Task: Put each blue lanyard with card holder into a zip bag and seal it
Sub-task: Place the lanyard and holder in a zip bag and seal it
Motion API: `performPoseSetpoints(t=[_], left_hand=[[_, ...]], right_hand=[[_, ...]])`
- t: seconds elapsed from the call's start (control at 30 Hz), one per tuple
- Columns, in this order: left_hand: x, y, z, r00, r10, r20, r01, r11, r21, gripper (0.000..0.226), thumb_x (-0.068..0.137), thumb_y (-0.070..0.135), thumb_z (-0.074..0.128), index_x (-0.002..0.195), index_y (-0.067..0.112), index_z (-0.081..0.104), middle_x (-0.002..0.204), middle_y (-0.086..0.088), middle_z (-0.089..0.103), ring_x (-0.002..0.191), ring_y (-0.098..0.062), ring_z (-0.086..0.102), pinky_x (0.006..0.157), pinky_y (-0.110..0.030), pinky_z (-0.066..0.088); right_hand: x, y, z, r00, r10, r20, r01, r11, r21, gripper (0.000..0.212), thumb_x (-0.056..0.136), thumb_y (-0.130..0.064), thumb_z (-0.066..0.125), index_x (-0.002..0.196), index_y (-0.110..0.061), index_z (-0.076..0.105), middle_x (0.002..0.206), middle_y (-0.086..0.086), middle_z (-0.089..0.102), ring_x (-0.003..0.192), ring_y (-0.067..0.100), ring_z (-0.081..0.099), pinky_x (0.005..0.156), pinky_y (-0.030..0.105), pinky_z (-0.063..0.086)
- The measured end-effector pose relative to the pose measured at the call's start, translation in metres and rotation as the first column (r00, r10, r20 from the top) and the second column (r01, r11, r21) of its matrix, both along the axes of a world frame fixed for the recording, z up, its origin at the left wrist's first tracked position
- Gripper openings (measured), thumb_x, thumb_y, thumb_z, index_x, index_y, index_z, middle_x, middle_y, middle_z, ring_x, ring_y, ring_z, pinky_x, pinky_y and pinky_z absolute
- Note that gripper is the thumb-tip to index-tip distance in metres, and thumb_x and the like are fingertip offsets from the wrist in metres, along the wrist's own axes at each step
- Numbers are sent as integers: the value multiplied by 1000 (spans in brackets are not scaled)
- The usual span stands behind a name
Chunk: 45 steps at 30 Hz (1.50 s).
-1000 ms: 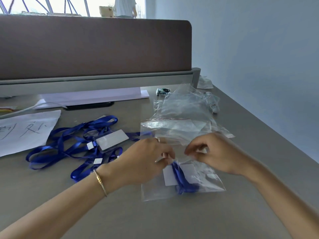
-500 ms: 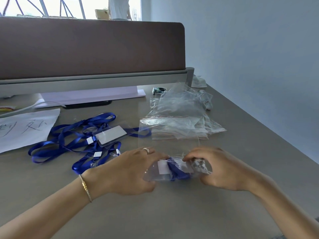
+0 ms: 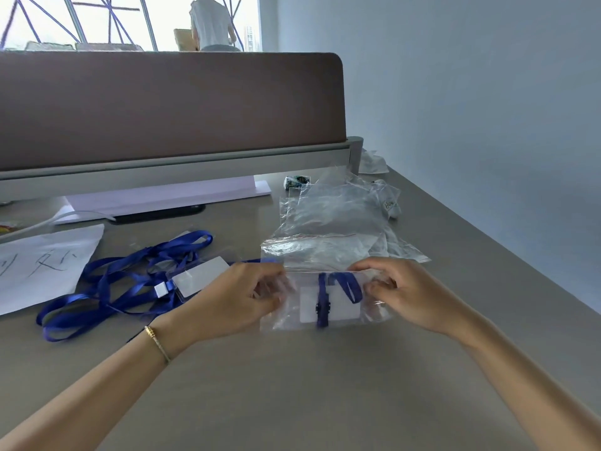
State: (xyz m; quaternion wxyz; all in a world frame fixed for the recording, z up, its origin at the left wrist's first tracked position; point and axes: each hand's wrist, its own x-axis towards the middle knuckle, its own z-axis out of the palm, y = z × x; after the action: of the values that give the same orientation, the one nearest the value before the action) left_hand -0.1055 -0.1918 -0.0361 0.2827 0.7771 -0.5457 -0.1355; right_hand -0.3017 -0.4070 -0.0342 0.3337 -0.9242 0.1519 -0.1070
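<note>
I see both hands holding one zip bag point(image 3: 328, 301) just above the bench point(image 3: 292, 385). My left hand point(image 3: 234, 304) has its fingers curled round the bag's left edge; my right hand point(image 3: 409, 294) pinches the right edge. Inside the bag sit a blue lanyard point(image 3: 338, 288) and its white card holder point(image 3: 338, 307). More lanyards point(image 3: 123, 281) lie tangled to the left, near a sheet of paper point(image 3: 42, 265). Spare bags point(image 3: 331, 229) are piled just behind my hands.

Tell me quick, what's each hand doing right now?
Left hand: pinching the left edge of the zip bag.
Right hand: pinching the bag's right edge.
</note>
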Motion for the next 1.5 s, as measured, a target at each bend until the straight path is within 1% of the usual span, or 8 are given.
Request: performPoseSetpoints(t=[0.1, 0.27, 0.43, 0.8, 0.97, 1.13, 1.33, 1.5], left_hand=[[10, -7, -6, 999, 27, 47, -29, 999, 33, 8, 90, 30, 67, 98, 32, 68, 83, 12, 70, 75, -8, 64, 72, -29, 53], [22, -9, -9, 966, 88, 244, -110, 991, 79, 52, 79, 52, 68, 130, 45, 56, 112, 20, 61, 95, 0, 58, 84, -26, 49], [4, -10, -8, 893, 74, 445, -63, 997, -39, 41, 84, 50, 60, 124, 42, 59, 116, 22, 54, 100, -1, 51, 82, -23, 46], [-13, -10, -21, 905, -39, 425, 13, 998, 64, 51, 89, 64, 34, 133, 43, 49, 131, 21, 55, 118, -3, 55, 93, -28, 49], [-7, -4, -8, 959, -14, 282, 5, 1000, 31, 42, 87, 62, 53, 126, 47, 48, 113, 27, 61, 100, 2, 58, 82, -17, 43], [1, -12, -8, 994, 86, 69, -83, 995, -49, 24, 89, 37, 67, 107, 42, 53, 88, 22, 63, 63, -7, 59, 61, -17, 44], [8, -27, -13, 961, 135, 240, -146, 989, 28, 34, 83, 50, 67, 116, 43, 61, 116, 24, 54, 106, 2, 49, 85, -20, 42], [6, -33, -12, 949, 146, 278, -176, 981, 87, 55, 85, 53, 66, 137, 41, 50, 96, 23, 51, 98, -5, 47, 84, -21, 37]], right_hand=[[11, -6, -4, 999, -52, 2, 52, 998, -47, 33, 95, -16, 64, 109, -45, 64, 75, -15, 73, 64, 1, 63, 65, 13, 42], [18, -16, -13, 992, -118, 45, 126, 964, -233, 30, 88, -28, 75, 117, -34, 70, 113, -20, 69, 96, -6, 62, 89, 19, 50], [11, -11, -10, 998, 62, 17, -49, 909, -414, 37, 82, -42, 78, 117, -36, 70, 135, -23, 54, 130, -1, 44, 111, 22, 30], [7, -7, -25, 992, 104, -73, -124, 914, -386, 64, 76, -29, 66, 138, -39, 55, 128, -24, 63, 114, 0, 53, 102, 8, 27], [5, -9, -17, 993, 52, 108, -39, 991, -126, 32, 92, -35, 69, 122, -43, 64, 112, -35, 67, 107, -16, 60, 91, 5, 40], [14, -8, -14, 993, -35, 109, 34, 999, 12, 17, 93, -29, 69, 109, -37, 69, 87, -8, 76, 81, 13, 72, 85, 32, 51], [17, -9, -23, 980, -193, 49, 199, 960, -196, 15, 81, -29, 78, 96, -33, 75, 86, -19, 73, 82, -2, 68, 77, 27, 55], [14, -11, -26, 965, -260, -39, 231, 908, -349, 42, 79, -43, 78, 120, -35, 68, 101, -22, 55, 101, 9, 59, 79, 27, 46]])
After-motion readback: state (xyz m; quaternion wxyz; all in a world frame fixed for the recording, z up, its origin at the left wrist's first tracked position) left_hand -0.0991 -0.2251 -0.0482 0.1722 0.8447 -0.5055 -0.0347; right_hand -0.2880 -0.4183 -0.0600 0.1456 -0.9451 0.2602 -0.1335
